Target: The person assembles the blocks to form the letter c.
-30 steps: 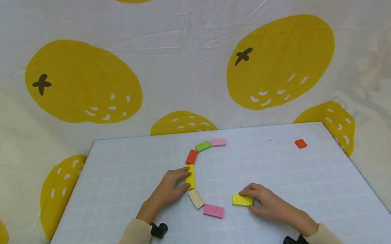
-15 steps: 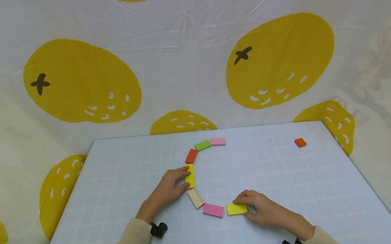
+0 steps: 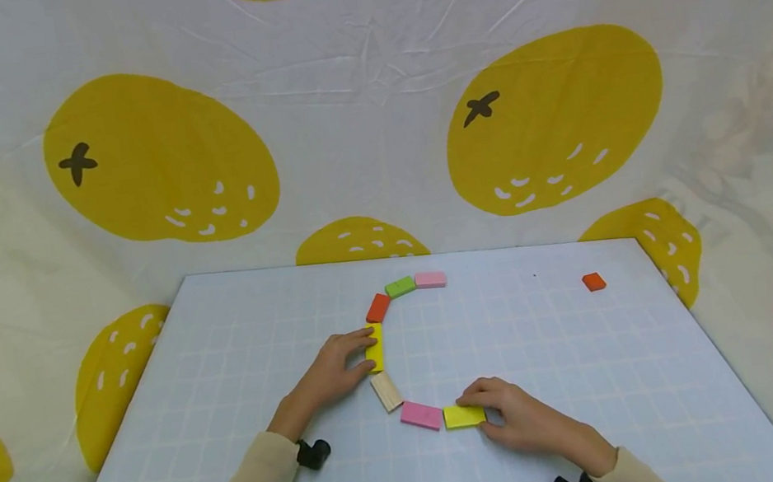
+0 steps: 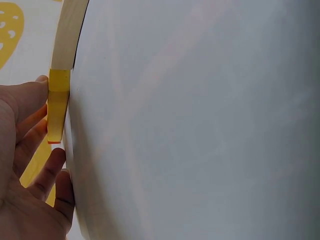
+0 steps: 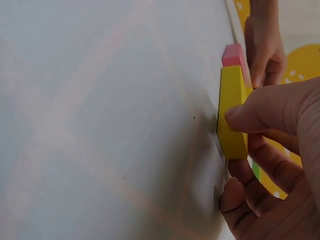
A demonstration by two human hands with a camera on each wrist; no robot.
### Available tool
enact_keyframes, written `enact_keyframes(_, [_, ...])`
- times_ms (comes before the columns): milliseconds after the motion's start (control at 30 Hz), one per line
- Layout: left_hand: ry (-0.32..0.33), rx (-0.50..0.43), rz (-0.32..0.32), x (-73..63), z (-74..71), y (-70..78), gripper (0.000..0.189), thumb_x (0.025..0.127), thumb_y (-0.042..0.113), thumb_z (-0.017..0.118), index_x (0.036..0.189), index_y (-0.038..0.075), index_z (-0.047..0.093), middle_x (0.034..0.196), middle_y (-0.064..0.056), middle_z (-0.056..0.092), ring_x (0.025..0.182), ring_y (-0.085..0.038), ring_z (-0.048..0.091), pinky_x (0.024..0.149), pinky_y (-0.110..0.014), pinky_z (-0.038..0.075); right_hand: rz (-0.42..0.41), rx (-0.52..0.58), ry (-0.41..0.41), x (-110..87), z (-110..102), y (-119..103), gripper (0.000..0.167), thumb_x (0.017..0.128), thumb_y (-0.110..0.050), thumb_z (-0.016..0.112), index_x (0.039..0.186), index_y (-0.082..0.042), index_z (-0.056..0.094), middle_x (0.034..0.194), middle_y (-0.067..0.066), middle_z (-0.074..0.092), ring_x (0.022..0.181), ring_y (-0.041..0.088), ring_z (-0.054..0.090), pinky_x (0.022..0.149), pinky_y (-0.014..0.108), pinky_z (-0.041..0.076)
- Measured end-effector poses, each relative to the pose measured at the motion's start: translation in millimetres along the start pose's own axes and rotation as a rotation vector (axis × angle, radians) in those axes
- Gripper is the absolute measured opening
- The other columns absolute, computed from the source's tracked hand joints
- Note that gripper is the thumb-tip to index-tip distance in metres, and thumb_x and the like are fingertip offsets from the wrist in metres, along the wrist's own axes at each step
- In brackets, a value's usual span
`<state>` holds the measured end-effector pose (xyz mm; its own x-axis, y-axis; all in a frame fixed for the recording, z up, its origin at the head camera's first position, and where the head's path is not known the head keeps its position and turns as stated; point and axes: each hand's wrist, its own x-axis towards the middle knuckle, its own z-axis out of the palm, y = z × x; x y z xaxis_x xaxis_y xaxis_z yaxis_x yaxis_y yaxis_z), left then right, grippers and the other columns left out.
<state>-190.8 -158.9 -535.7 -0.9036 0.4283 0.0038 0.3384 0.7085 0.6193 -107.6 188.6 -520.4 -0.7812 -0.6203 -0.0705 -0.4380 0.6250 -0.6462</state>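
Flat coloured blocks lie end to end in a curve on the white table. My right hand [image 3: 521, 414] pinches a yellow block [image 3: 464, 417] between thumb and fingers, its left end right at the deep pink block [image 3: 421, 415]. In the right wrist view the thumb [image 5: 245, 115] presses the face of that yellow block [image 5: 232, 95]. My left hand [image 3: 334, 368] holds another yellow block [image 3: 377, 354] at the curve's left side, thumb near one end and fingertips toward the other. A plain wooden block [image 3: 387, 392] sits between this yellow block and the deep pink one.
Beyond the left hand the curve continues with a red block [image 3: 377, 307], a green block [image 3: 400, 287] and a light pink block [image 3: 431, 279]. A lone orange-red block [image 3: 593, 282] lies at the far right of the table [image 3: 602, 375]. A fruit-print cloth [image 3: 356, 137] hangs behind.
My right hand has moved left and nearer with its yellow block, turning it in line until its end meets the deep pink block. The left hand has stayed in place.
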Motion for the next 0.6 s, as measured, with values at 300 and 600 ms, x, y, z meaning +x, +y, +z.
enact_keyframes(300, [0.001,0.01,-0.009,0.3,0.7,-0.2,0.045,0.098,0.029,0.072,0.14,0.017,0.064,0.155,0.002,0.054,0.135,-0.028,0.052,0.114,-0.05,0.044,-0.006,-0.001,-0.002,1.0,-0.5,-1.4,0.037,0.092,-0.006,0.071,0.128,-0.013,0.072,0.124,-0.005,0.065,0.113,0.015,0.061,0.098,0.032,0.057])
enact_keyframes(600, [0.001,-0.001,-0.009,0.4,-0.5,2.3,0.044,0.098,0.027,0.072,0.14,0.015,0.065,0.155,0.001,0.054,0.137,-0.029,0.051,0.116,-0.051,0.042,0.024,-0.004,-0.015,2.6,-1.3,-2.5,0.038,0.093,-0.008,0.071,0.13,-0.014,0.071,0.127,-0.004,0.065,0.115,0.017,0.06,0.1,0.037,0.057])
